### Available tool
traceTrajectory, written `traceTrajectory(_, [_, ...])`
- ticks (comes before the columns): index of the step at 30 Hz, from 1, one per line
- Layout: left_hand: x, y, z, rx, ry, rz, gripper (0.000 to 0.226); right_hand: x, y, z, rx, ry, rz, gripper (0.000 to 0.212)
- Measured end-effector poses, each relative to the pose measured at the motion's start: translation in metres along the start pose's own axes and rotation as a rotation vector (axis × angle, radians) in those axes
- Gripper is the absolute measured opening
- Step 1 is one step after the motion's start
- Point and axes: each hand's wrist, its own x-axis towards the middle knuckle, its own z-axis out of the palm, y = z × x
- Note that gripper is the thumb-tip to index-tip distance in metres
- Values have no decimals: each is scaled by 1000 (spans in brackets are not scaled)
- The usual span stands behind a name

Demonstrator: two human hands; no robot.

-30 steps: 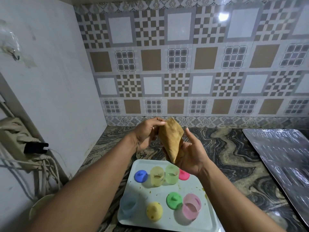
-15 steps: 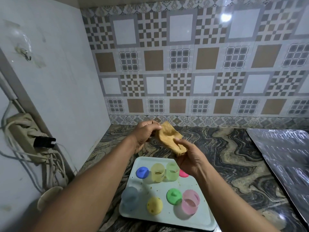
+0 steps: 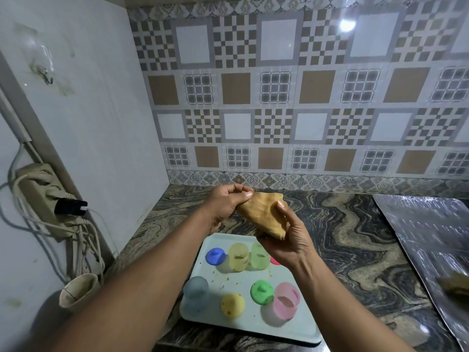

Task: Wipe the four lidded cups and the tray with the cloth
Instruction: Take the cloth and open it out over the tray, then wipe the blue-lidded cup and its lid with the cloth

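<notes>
**Cloth held in both hands above the far edge of the tray.** Your left hand pinches one upper corner of the cloth between the thumb and curled fingertips. Your right hand cups the lower bulk from beneath, with the thumb pressed on the front face. Each grip is thus closed on the cloth and neither is free. The cloth hangs clear of everything below it, touching no cup and not the tray. Held between two grips, off the tabletop, it is probably being gathered into a pad before wiping. This is a reading of the pose, not a thing seen.

**Orientation.** The cloth forms a rough wedge. Its long axis runs obliquely from the pinched upper-left end down to the lower-right end in your right palm. The broad edge faces up and away from you, and the narrow end points down toward the tray.

**Below.** Four translucent cups stand on the tray with their lids off.
- The yellow cup and green cup are side by side at the far end.
- The blue-grey cup is near left and the pink cup near right.
- The blue lid lies just beside the yellow cup, and the green lid just beside the pink cup.
- The yellow lid lies between the blue-grey cup and the green lid.
- A pink lid is mostly hidden behind your right wrist.

Specks on the tray's bare middle suggest that wiping has not yet reached it.
</notes>
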Motion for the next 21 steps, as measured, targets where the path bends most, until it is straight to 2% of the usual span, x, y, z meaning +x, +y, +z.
traceTrajectory(2, [1, 1, 5, 15, 44, 46, 6, 1, 4, 1, 67, -32, 11, 64])
traceTrajectory(4, [4, 0, 8, 26, 51, 81, 8, 1, 8, 2, 109, -58, 22, 73])
traceTrajectory(5, [5, 1, 9, 43, 45, 88, 10, -1, 9, 4, 103, -62, 24, 68])
traceTrajectory(8, [9, 0, 5, 93, 43, 109, 13, -5, 7, 8, 38, -21, 25, 28])
traceTrajectory(9, [10, -1, 3, 101, 50, 114, 13, -6, 5, 8, 13, -1, 32, 22])
traceTrajectory(11, [9, -2, 1, 112, 51, 118, 12, -5, 4, 6, -27, 41, 53, 20])
traceTrajectory(16, [9, -17, -8, 208, 37, 42, 11, 1, 7, -3, -196, 119, 79, 33])
traceTrajectory(19, [3, -39, -26, 454, 47, -20, 28, 1, 9, -13, -355, 214, 87, 38])
traceTrajectory(21, [-7, -60, -46, 666, -15, -106, 36, 0, 10, -23, -400, 285, 105, 41])
